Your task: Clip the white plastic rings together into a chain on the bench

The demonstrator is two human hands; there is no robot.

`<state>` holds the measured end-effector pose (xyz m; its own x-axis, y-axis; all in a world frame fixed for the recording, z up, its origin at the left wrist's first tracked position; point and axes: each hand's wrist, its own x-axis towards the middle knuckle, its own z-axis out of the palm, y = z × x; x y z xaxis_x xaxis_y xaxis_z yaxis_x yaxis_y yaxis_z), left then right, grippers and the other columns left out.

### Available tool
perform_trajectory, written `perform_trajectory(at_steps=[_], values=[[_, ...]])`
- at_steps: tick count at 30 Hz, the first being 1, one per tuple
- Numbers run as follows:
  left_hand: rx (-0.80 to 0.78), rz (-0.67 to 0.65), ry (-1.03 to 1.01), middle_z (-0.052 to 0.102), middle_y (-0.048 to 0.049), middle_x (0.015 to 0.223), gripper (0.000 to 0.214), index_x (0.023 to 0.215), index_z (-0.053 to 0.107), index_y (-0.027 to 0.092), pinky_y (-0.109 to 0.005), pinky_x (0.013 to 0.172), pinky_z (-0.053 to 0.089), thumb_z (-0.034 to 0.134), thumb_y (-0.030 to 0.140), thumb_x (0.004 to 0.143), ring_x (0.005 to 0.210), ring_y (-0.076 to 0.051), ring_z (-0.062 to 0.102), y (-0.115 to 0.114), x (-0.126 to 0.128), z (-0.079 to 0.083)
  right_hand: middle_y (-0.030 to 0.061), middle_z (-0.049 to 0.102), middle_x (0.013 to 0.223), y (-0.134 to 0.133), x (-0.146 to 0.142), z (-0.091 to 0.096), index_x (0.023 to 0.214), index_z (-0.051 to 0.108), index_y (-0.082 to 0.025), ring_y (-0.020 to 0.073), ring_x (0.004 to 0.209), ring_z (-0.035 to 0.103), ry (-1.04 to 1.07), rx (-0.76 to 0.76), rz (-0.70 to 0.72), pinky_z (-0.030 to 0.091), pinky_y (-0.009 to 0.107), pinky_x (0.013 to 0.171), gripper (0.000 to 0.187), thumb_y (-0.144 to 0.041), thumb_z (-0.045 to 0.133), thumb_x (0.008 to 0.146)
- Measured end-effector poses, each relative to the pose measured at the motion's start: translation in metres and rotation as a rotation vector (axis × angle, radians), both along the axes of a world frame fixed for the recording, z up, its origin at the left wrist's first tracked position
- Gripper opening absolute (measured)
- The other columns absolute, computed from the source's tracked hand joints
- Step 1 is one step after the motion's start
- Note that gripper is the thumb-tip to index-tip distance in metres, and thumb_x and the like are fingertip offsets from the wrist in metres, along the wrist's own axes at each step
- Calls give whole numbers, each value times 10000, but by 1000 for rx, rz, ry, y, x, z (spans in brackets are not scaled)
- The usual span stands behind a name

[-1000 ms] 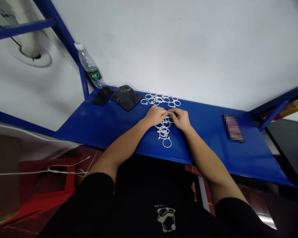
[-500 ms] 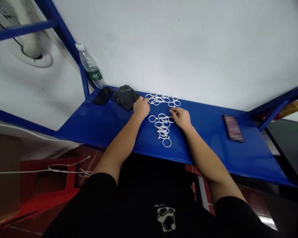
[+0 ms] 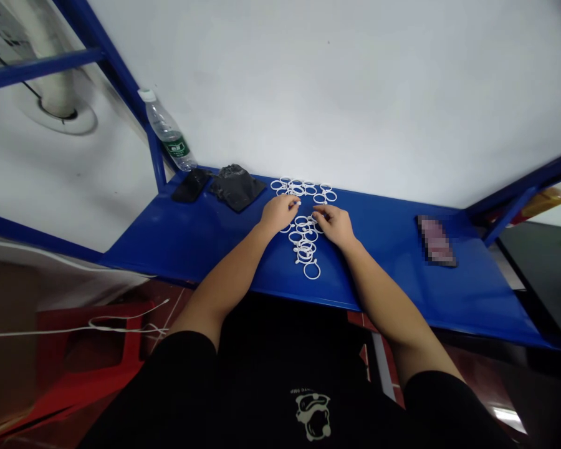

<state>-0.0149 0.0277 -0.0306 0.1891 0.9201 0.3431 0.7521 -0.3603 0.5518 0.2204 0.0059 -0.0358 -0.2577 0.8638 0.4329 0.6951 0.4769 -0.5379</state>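
Observation:
Several white plastic rings lie on a blue shelf (image 3: 191, 237). One loose group of rings (image 3: 303, 189) sits near the back wall. A linked cluster of rings (image 3: 305, 246) stretches toward the front edge, ending in a single ring (image 3: 311, 270). My left hand (image 3: 277, 214) is curled, its fingertips pinching a white ring at the top of the cluster. My right hand (image 3: 335, 225) rests just right of it, fingers bent and touching the cluster's upper rings.
A plastic water bottle (image 3: 167, 131) leans against the blue frame post at back left. A black flat object (image 3: 190, 185) and a crumpled black bag (image 3: 237, 185) lie beside it. A phone (image 3: 436, 241) lies at the right. A red stool (image 3: 93, 349) stands below left.
My left hand went out to the back group of rings half a second ago and has come back to the cluster with a ring. My right hand has hardly moved.

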Motion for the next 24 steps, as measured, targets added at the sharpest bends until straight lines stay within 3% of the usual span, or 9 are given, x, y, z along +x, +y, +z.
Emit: perform_trajectory(at_steps=[5,9,15,24], values=[[118,-191,-66,851,-69,1150,200,1201,857,243,-349,980,609,699,239,1079,1075,-224,790,-10,15,1,95,874,1077,2,0,-4,1200,848,-244,262,902,787,19,53,50,611,386,856,270,-370,657,1058],[148,-259,-85,856,-70,1158,198,1174,859,238,-347,990,616,676,230,1100,1093,-215,802,-13,18,-2,83,860,1005,1,1,-4,1093,840,-244,250,866,772,42,79,65,590,367,831,254,-367,618,1077],[141,-256,-62,852,-59,1143,177,1137,850,238,-348,967,618,678,222,1096,1066,-213,797,-13,19,-5,77,815,919,-3,1,0,1021,789,-228,232,804,724,-8,57,56,531,338,751,224,-384,633,1060],[102,-228,-58,815,-80,1157,195,1145,852,229,-379,1030,595,668,264,1089,1082,-227,758,-10,18,1,85,839,965,-5,-3,6,1039,808,-242,249,844,741,-63,15,-17,547,355,778,252,-375,594,1047]])
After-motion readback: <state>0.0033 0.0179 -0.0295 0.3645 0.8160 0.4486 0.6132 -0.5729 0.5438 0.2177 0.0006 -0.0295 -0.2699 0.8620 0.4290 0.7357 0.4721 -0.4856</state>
